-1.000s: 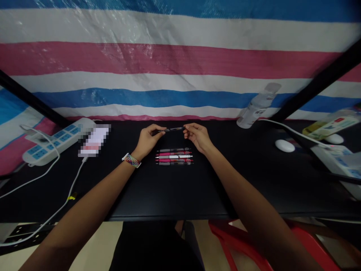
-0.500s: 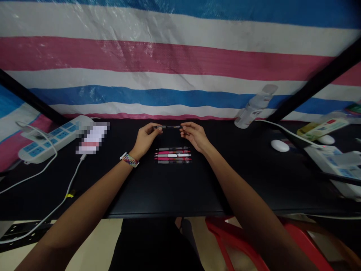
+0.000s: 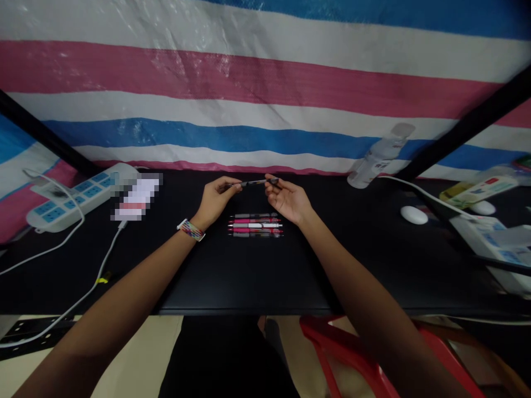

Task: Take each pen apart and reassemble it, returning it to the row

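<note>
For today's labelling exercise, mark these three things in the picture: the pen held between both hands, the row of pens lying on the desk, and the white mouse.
held pen [image 3: 253, 182], head view, middle of the barrel.
row of pens [image 3: 256, 225], head view, barrel of the white pen mid-row.
white mouse [image 3: 414, 214], head view, top of the shell.

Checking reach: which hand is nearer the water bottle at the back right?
Right. The right hand is mid-table, left of the bottle; the left hand is farther left, past the pen both hold.

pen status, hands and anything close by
Left hand and right hand each pinch an end of the dark pen, held level above the table. Row of pens lies just below, untouched.
</note>
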`<state>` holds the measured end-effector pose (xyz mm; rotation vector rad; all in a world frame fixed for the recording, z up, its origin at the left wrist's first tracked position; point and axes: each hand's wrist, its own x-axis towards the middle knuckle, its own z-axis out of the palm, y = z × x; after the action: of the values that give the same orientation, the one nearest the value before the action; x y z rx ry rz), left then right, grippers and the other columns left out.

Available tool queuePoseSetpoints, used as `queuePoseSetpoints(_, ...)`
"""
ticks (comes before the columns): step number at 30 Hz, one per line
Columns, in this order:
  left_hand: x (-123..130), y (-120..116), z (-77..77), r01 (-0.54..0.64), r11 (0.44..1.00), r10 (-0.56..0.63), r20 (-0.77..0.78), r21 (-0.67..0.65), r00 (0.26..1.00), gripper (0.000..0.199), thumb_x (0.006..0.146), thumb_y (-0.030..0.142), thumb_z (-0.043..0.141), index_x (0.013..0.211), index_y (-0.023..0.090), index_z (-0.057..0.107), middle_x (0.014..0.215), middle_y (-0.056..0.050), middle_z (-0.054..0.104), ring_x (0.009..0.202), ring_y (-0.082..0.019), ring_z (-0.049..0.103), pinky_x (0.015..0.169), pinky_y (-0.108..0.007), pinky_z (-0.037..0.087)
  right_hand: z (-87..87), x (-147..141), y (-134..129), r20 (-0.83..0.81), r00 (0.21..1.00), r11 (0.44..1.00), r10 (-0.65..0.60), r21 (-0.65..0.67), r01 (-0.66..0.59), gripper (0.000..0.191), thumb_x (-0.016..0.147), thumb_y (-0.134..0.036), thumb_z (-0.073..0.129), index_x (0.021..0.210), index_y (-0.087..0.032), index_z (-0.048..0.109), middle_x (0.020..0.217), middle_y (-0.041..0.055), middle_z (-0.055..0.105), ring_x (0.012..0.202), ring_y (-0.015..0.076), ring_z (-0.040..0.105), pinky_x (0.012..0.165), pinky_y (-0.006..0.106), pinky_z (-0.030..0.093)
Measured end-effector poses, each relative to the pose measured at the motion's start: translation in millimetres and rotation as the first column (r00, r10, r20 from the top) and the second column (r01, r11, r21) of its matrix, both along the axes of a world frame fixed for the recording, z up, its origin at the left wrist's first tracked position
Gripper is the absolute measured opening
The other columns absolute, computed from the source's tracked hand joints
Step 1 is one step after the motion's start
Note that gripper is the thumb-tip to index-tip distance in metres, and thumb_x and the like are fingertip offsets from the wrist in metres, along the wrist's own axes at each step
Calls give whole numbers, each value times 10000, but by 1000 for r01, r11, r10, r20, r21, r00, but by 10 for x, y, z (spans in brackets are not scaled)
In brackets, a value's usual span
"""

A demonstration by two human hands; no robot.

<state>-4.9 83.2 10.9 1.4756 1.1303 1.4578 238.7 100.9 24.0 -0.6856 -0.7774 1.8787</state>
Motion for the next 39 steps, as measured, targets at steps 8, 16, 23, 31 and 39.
queuePoseSetpoints(8,-22,16,-7,-2,1000,3,46,-21,999,344,795,427,966,1012,180,865,964,-84,845,919,-220,778,922,-371,628,-1,-22,-3,-118,993,994,-15,-112,2,230,1004,-236,608,1143,-163,777,937,91,780,823,181,712,756,291,653)
queuePoseSetpoints(16,-21,42,-18,-3,1000,4,79,-24,997,351,743,405,997,993,191,875,940,-70,844,887,-209,766,883,-354,619,-18,-26,0,-234,970,988,-62,-149,27,197,1002,-177,578,1098,-158,748,840,68,759,746,162,690,826,302,662)
queuePoseSetpoints(23,9,26,-17,15,1000,-13,128,-13,992,350,719,361,1003,1001,191,882,965,-69,847,902,-202,762,895,-343,614,-33,-14,-5,-265,960,988,-92,-141,56,213,988,-161,568,1103,-154,747,813,62,740,724,165,676,860,320,660)
queuePoseSetpoints(31,22,46,-18,43,999,-37,182,-29,983,330,707,327,1003,987,196,889,970,-72,848,902,-205,763,883,-345,615,-18,-42,-30,-269,954,983,-132,-162,90,188,957,-169,589,1077,-161,733,814,64,724,729,167,660,809,314,648)
queuePoseSetpoints(39,76,77,-14,73,996,-62,187,-52,980,312,719,323,983,991,198,894,898,-61,830,839,-188,738,819,-322,600,36,-14,-41,-296,941,981,-163,-152,122,211,948,-213,568,1062,-162,738,780,41,646,684,150,565,742,281,595)
